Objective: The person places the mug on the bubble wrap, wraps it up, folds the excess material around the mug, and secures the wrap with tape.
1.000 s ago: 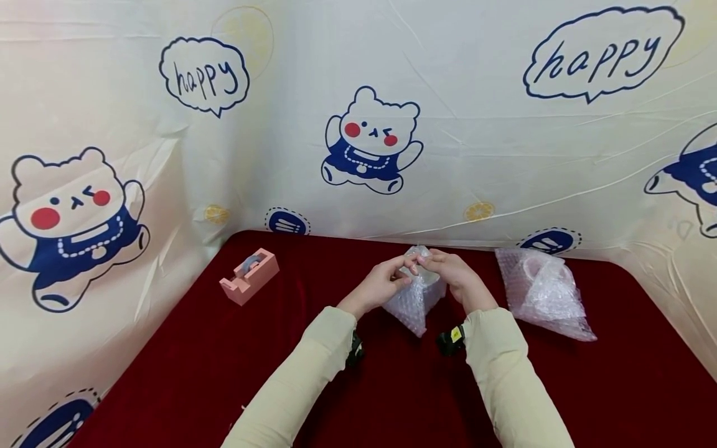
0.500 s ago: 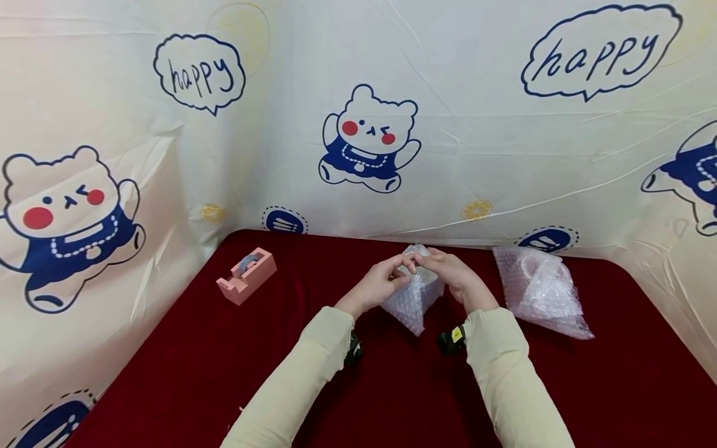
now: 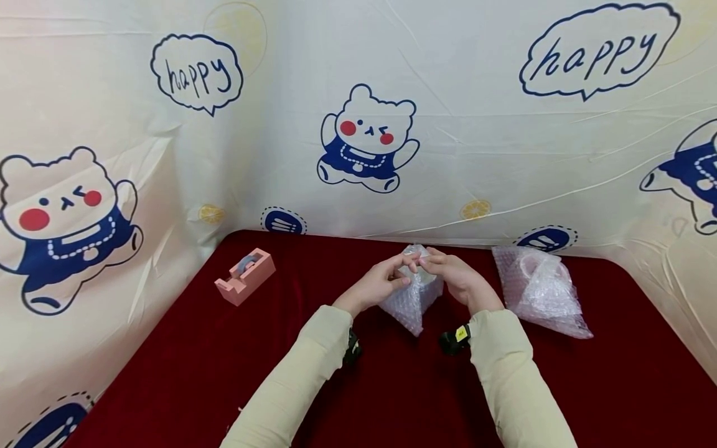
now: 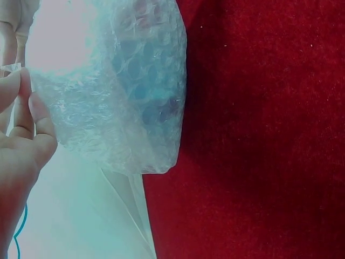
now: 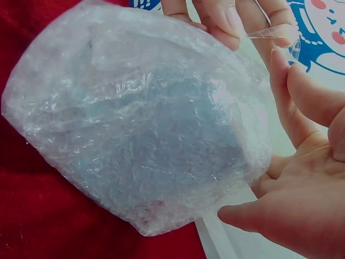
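Observation:
A bubble-wrapped bundle (image 3: 413, 305) stands on the table under both hands; in the right wrist view the bubble wrap (image 5: 161, 118) shows something bluish-grey inside. My left hand (image 3: 378, 285) is at its top, thumb and fingertips pinching a short strip of clear tape (image 4: 11, 67). My right hand (image 3: 462, 280) reaches in from the other side, its fingertips meeting those of the left. In the right wrist view the clear tape (image 5: 267, 33) spans from the left thumb to the right fingertips, which pinch its end. The hands hide part of the bundle's top.
A pink tape dispenser (image 3: 246, 277) with a blue-grey roll sits at the left on the dark red table (image 3: 313, 373). At the right lies another bubble-wrapped package (image 3: 543, 292) with a round outline inside. A printed curtain (image 3: 269, 137) rises behind the table.
My right hand and wrist have shifted slightly to the right. The bundle and left hand keep their pose, and the whole view has drifted a little.

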`<state>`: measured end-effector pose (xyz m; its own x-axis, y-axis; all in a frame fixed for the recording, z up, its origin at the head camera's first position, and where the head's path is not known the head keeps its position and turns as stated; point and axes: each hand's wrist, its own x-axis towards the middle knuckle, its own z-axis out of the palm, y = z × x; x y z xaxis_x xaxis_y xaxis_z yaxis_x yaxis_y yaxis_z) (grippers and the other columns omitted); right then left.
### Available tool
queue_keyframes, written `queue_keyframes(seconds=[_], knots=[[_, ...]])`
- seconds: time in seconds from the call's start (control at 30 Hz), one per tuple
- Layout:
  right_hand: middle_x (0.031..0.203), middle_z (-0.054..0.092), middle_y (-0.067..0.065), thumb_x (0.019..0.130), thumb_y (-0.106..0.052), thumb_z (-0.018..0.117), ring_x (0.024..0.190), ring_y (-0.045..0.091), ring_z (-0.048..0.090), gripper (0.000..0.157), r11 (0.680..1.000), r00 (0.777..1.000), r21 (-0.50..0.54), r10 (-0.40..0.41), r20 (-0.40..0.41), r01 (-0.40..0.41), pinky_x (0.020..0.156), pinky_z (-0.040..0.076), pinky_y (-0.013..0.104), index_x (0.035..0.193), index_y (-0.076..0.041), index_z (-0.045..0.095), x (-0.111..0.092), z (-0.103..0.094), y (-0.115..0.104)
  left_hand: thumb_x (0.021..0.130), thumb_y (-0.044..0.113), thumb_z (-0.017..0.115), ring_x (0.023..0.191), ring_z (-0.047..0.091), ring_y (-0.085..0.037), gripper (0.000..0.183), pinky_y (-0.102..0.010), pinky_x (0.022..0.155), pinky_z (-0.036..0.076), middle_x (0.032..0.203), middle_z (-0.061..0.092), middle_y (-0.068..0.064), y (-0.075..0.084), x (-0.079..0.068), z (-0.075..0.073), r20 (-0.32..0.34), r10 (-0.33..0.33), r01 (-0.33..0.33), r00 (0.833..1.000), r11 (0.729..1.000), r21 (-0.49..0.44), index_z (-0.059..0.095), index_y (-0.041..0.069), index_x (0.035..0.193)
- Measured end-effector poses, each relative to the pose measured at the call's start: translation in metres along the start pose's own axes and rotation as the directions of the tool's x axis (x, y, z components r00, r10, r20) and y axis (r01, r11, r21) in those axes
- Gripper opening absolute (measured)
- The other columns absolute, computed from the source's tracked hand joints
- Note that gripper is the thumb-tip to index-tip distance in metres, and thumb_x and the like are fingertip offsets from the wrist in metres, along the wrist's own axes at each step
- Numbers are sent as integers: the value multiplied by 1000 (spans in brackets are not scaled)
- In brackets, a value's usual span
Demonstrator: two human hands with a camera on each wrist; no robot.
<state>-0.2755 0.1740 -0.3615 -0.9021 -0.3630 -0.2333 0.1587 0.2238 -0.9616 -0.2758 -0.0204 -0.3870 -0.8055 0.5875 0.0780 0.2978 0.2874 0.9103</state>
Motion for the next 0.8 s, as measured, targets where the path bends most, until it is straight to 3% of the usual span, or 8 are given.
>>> queue_keyframes(seconds=[0.13, 0.27, 0.53, 0.67, 0.8], knots=[[161, -5, 16, 101, -20, 46, 146, 41, -13, 49, 1000, 1000, -19, 4, 14, -4, 114, -6, 65, 136, 13, 40, 1, -1, 0, 96, 2, 51, 100, 56, -19, 14, -34, 93, 50, 155, 35, 0, 0, -1, 0, 3, -9, 9, 1000, 1000, -6, 53, 8, 108], [162, -6, 14, 99, -22, 50, 147, 41, -12, 51, 994, 1000, -103, 24, 13, -22, 113, -2, 67, 138, 9, 41, 2, 2, -1, 96, 3, 52, 101, 57, -20, 15, -35, 93, 50, 155, 35, 0, 0, -2, -1, 3, -19, 19, 1000, 1000, -5, 54, 9, 109], [162, 1, 13, 97, -27, 55, 147, 42, -2, 52, 969, 992, -233, 59, -107, -83, 114, 13, 64, 135, 7, 47, 5, 14, -4, 97, 3, 50, 109, 54, -21, 16, -34, 94, 49, 154, 36, -2, 2, -4, -1, 16, -3, 3, 1000, 1000, -25, 54, 8, 111], [162, 4, 13, 96, -32, 55, 147, 42, 3, 52, 966, 989, -244, 58, -133, -90, 114, 17, 63, 132, 7, 51, 4, 15, -5, 96, 4, 51, 101, 56, -19, 16, -32, 92, 49, 154, 36, -2, 2, -4, -1, 7, -3, 3, 1000, 999, -39, 52, 8, 112], [162, 9, 14, 95, -30, 58, 147, 42, 5, 39, 977, 988, -198, 47, -147, -76, 114, 16, 64, 118, 2, 59, 2, 12, -4, 96, 4, 51, 92, 55, -16, 15, -28, 85, 48, 151, 40, -4, 4, -5, 0, -10, -27, 26, 1000, 999, -38, 49, 8, 111]])
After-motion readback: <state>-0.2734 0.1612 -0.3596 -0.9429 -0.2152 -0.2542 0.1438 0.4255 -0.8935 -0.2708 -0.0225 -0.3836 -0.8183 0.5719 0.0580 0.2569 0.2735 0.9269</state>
